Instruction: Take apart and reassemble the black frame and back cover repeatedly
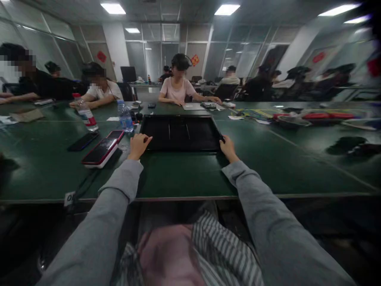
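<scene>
Currently, the black tray (202, 135) is lying between both hands on the green table (178, 174). Right hand (228, 148) is gripping its right edge near the close corner, fingers curling in tight. Left hand (138, 146) is sitting at the left edge, half-curled, thumb and index nearly meeting; can't tell if it's holding the rim. Blue-capped bottle (126, 117) is standing just beyond the left hand; red-edged device (101, 151) is lying left of it. Person in pink (177, 88) is sitting beyond both hands.

dim, bright ceiling panels (227, 9); stretched, blurred edges
</scene>
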Tool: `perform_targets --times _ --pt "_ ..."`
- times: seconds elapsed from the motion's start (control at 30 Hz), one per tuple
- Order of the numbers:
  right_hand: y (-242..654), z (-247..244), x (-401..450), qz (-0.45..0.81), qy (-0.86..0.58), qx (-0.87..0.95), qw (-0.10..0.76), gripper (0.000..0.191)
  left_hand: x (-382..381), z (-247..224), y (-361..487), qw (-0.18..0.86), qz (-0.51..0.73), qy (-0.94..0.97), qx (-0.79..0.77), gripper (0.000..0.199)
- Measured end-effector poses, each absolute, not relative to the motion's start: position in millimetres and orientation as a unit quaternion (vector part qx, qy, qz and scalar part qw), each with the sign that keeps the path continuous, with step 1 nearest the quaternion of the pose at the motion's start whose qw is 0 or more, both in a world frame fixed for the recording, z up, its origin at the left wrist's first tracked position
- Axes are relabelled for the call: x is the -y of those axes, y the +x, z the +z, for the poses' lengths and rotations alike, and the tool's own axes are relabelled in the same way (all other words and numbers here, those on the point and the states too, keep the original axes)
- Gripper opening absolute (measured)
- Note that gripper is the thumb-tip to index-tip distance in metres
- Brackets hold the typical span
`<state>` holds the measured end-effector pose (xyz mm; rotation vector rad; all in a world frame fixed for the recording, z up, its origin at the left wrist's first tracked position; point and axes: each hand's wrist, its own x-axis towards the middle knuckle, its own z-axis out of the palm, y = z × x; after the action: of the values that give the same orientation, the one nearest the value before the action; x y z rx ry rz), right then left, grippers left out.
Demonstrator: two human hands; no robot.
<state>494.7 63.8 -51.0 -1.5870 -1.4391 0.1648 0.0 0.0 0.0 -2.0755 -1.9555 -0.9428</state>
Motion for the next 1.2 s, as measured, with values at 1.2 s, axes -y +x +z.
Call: perform_targets --times 1.2 --pt "490.2 -40.8 -54.1 0.084 -0.637 0.619 0.453 0.054 -13.2 -8.1 -18.9 -0.060 -0.390 -0.483 0.782 0.042"
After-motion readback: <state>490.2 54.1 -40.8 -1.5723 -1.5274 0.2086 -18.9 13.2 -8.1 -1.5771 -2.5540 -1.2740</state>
